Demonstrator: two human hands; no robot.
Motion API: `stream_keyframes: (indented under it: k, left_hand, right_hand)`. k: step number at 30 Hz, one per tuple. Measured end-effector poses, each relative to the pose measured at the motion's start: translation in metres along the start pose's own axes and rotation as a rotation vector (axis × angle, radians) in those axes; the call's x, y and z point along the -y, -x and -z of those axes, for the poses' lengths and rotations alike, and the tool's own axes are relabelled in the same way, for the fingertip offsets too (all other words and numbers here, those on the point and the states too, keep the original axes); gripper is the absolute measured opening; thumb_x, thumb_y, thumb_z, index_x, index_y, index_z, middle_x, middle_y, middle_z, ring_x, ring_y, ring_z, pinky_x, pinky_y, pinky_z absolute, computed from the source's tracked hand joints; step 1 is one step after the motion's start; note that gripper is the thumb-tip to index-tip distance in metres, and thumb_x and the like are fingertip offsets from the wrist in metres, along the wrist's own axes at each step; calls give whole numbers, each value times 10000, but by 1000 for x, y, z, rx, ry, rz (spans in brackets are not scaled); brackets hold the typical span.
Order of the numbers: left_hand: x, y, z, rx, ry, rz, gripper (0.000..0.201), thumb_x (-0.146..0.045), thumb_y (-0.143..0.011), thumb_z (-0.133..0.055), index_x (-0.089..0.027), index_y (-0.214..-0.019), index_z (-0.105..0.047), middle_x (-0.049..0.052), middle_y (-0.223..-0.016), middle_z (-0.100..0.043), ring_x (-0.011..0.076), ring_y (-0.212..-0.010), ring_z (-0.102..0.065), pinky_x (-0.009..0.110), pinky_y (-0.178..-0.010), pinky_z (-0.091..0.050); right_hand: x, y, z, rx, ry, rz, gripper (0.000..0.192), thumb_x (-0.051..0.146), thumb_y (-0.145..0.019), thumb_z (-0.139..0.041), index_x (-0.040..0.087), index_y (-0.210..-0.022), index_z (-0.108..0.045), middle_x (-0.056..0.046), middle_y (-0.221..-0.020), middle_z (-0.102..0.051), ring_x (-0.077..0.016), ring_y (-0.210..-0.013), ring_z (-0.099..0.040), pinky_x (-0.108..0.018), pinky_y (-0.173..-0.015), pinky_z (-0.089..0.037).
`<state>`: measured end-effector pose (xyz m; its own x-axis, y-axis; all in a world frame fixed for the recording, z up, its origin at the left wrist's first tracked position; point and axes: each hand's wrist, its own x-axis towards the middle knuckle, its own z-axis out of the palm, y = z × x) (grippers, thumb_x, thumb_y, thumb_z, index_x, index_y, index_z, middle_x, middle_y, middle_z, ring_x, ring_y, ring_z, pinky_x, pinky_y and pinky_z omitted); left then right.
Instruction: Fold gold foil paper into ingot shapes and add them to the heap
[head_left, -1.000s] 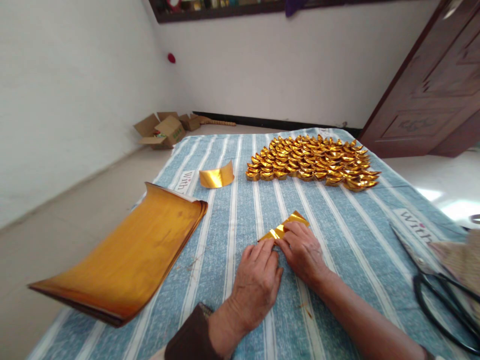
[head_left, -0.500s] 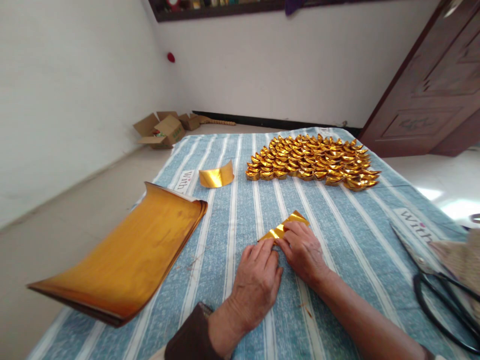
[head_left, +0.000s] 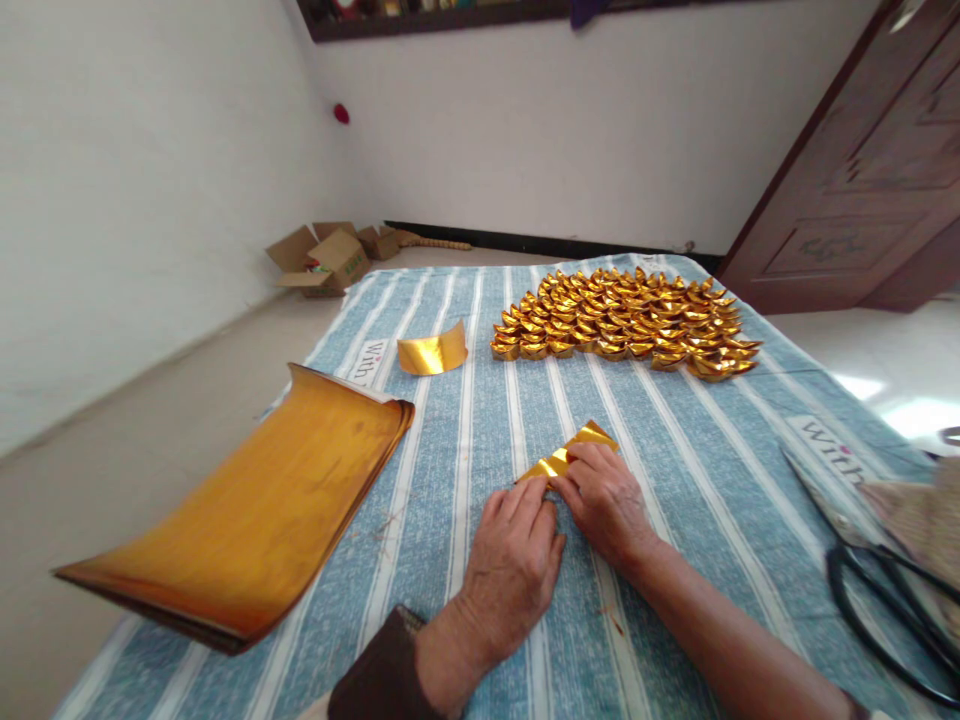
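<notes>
**Fold under both hands — no visible change over the last second**

Both hands sit where they sat a second ago; the foil piece (head_left: 568,452) has not shifted. Only a slight camera drift separates the pictures. Reading: the crease is being pressed rather than a new fold started — a judgement, as the fingertips hide the contact line.

Left hand (head_left: 514,560): palm down on the desk (head_left: 675,470), fingers bent, tips pinning the near left corner of the foil. Right hand (head_left: 606,498): also palm down, fingers curled over the foil's near edge, pinching or pressing it; which of the two, I cannot tell.

The foil lies flat just at 12 o'clock of the hands, partly folded, its far end free.

Surroundings, unchanged:
- sheet stack (head_left: 255,510) at 9 o'clock, overhanging the desk edge
- one curled sheet (head_left: 433,353) at 11 o'clock
- finished ingots (head_left: 626,322) in rows at 1 o'clock, well apart
- scissors (head_left: 877,590) at 3 o'clock
</notes>
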<state>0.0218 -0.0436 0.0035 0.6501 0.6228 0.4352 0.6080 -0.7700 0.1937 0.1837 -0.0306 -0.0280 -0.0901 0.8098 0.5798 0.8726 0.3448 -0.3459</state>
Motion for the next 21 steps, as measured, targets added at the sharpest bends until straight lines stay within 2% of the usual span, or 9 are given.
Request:
stream_keyframes:
  k: [21]
  left_hand:
    - [0,1,2,21,34,-4,167,-139,-912,-497,-84,-1001,-627,172,-1144,-655,315,-1100,-604,496,-902,-515]
  right_hand:
    - [1,1,4,31,-15,-23,249,211,-924,-548,197,-678,-587,-71,-896,-640,-218,-869,-564,-377,-776,-476]
